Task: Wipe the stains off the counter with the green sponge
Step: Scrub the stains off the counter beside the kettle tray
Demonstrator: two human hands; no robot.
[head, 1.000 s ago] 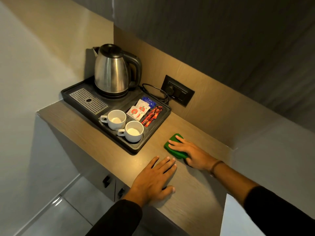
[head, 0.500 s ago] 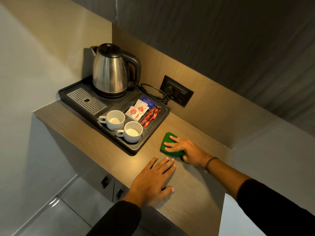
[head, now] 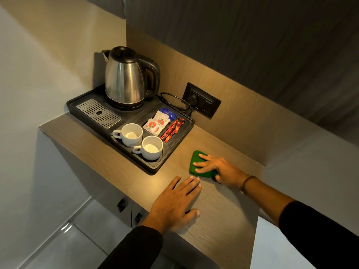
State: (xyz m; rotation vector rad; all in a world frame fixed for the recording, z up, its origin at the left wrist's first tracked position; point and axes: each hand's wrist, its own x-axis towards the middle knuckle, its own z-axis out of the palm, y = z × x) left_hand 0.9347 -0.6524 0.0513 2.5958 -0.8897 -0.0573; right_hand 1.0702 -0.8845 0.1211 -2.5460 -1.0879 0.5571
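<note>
The green sponge (head: 195,163) lies flat on the wooden counter (head: 101,158), just right of the black tray. My right hand (head: 219,168) presses down on the sponge, fingers spread over its top and thumb at its near edge. Flat on the counter near the front edge rests my left hand (head: 177,200), fingers apart, holding nothing. Its fingertips lie just short of the sponge. I can make out only faint specks on the counter near my left fingertips.
A black tray (head: 153,168) at the back left holds a steel kettle (head: 126,78), two white cups (head: 132,133), sachets (head: 157,123) and a drip grille (head: 99,113). A wall socket (head: 202,101) with a looped cord sits behind. The counter ends at a wall on the right.
My right hand has slid the sponge a little to the left, toward the tray. My left hand has stayed put on the counter.
</note>
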